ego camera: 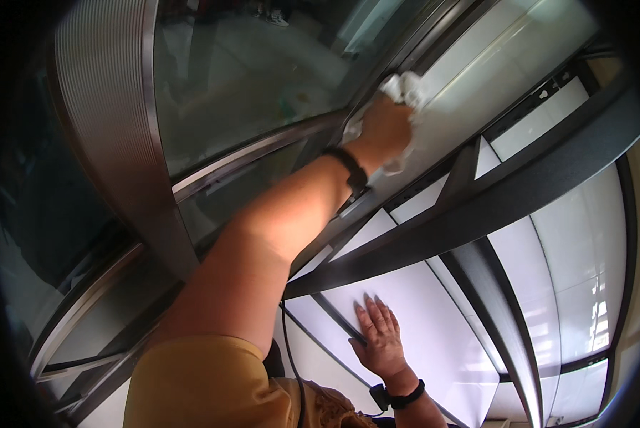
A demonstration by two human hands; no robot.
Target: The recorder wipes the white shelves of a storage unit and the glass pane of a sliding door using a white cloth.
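My left hand, at the end of an outstretched arm, is closed around a crumpled white cloth. Part of the cloth shows beyond the knuckles and below the palm, against a pale glossy panel beside a dark metal frame strip. Lower down, my right hand rests palm down on a smooth white panel, fingers slightly spread and holding nothing. Its thumb lies by a narrow dark strip. Both wrists wear black bands.
A dark curved metal beam crosses between my hands, with another bar branching down from it. Glass panes in metal frames stand to the left, beside a ribbed metal strip. A black cable hangs before my body.
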